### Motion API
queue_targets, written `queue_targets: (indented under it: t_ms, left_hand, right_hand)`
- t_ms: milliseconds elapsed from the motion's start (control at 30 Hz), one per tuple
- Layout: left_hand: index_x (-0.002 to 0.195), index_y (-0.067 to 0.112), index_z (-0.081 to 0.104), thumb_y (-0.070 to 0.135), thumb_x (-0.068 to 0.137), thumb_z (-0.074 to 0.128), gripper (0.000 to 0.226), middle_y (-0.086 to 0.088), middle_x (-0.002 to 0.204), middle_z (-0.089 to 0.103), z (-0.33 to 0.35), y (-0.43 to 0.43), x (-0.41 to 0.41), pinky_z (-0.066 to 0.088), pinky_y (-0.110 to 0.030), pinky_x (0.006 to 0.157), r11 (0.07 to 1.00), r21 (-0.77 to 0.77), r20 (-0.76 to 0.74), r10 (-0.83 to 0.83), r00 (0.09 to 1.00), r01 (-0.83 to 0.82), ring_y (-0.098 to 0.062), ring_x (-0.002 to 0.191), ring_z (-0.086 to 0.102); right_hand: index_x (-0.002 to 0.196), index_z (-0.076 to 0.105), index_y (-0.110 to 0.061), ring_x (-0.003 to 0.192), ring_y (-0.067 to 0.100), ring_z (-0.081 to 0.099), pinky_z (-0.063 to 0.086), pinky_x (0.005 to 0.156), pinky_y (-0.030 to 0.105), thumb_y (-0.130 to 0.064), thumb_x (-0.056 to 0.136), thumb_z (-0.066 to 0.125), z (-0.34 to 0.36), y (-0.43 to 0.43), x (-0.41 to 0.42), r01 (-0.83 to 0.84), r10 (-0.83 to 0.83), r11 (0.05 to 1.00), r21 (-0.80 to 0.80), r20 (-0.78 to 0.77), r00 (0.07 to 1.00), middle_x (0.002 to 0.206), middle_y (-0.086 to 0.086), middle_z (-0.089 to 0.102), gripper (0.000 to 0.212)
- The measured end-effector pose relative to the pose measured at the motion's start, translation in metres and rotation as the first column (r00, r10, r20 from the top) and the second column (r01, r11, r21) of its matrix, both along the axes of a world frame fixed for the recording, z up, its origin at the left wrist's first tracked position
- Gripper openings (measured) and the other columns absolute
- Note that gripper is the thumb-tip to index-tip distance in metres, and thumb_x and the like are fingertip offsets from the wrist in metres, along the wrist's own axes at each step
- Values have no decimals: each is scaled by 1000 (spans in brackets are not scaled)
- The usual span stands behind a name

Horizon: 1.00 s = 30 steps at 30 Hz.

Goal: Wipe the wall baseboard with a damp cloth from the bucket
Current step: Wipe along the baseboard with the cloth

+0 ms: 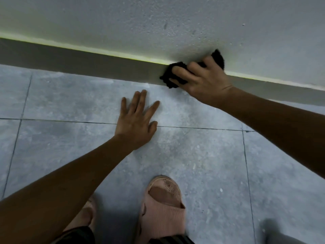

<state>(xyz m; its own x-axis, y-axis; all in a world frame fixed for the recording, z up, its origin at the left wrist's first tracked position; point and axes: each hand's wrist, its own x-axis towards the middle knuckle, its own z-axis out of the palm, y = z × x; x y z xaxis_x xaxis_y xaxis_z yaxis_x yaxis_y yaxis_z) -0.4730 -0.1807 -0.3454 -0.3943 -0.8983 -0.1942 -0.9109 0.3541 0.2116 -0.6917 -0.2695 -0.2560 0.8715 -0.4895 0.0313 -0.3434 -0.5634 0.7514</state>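
A grey baseboard runs along the foot of a rough white wall, slanting down to the right. My right hand grips a black cloth and presses it against the baseboard and the wall's lower edge. The cloth bulges out to the left of and above my fingers. My left hand lies flat on the floor with its fingers spread, a little short of the baseboard and to the left of the cloth. No bucket is in view.
Grey floor tiles with dark grout lines fill the lower part of the view. My feet in pink slippers stand at the bottom centre. A pale blurred shape shows at the bottom right corner.
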Motion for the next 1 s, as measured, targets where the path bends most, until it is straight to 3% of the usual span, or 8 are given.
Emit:
queue_targets:
  t_ms: [100, 200, 467, 567, 700, 767, 867, 1000]
  left_hand:
    - [152, 27, 7, 53, 91, 17, 67, -11, 161, -4, -4, 0, -12, -4, -53, 115, 998, -57, -29, -37, 999, 35, -31, 148, -4]
    - [152, 24, 2, 55, 92, 17, 69, -6, 161, -8, -7, 3, -28, -7, -52, 116, 998, -47, -31, -54, 998, 52, -28, 148, -9]
    - [150, 27, -13, 58, 93, 12, 69, -5, 159, -20, -4, -2, -49, -12, -55, 115, 994, -42, 49, -102, 994, 104, -28, 145, -19]
    - [150, 28, -12, 56, 94, 13, 67, -3, 159, -19, -2, -2, -51, -11, -55, 115, 988, -36, 31, -148, 988, 149, -26, 146, -18]
    - [151, 29, -9, 55, 94, 16, 66, -3, 160, -15, -4, -1, -54, -8, -56, 116, 992, -20, -5, -121, 993, 121, -26, 146, -17]
    - [151, 29, -6, 54, 94, 18, 67, -3, 161, -12, -3, -1, -55, -6, -56, 116, 993, -20, -10, -119, 993, 119, -26, 147, -15]
    - [151, 29, -3, 54, 93, 21, 68, -3, 161, -10, -2, -2, -56, -6, -56, 116, 994, -21, -13, -110, 994, 110, -26, 147, -14]
    - [152, 29, -1, 54, 91, 23, 69, -4, 161, -9, -2, -3, -56, -6, -55, 116, 992, -31, -24, -122, 992, 122, -26, 147, -12]
  right_hand:
    - [103, 72, -33, 91, 21, 35, 26, 71, 36, -17, 87, 48, -11, -1, 7, 45, -44, 999, 13, -84, 996, 130, -1, 41, 33]
    - [89, 76, -32, 93, 22, 36, 27, 74, 37, -22, 75, 65, -11, 1, -7, 97, -76, 991, 93, -201, 977, 129, -5, 55, 20]
    - [82, 73, -25, 87, 22, 40, 35, 71, 35, -10, 80, 48, -9, 21, -99, 226, -189, 971, 75, -331, 925, 121, -2, 61, 29]
    - [88, 72, -27, 85, 21, 41, 32, 70, 34, -10, 84, 48, 4, 28, -117, 243, -230, 970, 6, -303, 925, 122, -3, 58, 30]
    - [105, 69, -28, 81, 20, 49, 30, 73, 36, -10, 89, 49, 5, 26, -98, 184, -188, 981, -60, -61, 980, 115, -4, 62, 31]
    - [103, 70, -28, 83, 21, 45, 31, 73, 37, -12, 90, 52, -3, 18, -79, 131, -129, 989, -63, 30, 991, 115, -3, 64, 27]
    - [94, 74, -27, 87, 21, 39, 30, 73, 37, -19, 85, 63, -15, 9, -59, 102, -103, 994, -29, -23, 994, 118, -4, 64, 16]
    - [91, 75, -31, 91, 21, 38, 31, 77, 38, -19, 78, 65, -18, 9, -66, 124, -112, 991, 54, -185, 976, 123, -5, 60, 20]
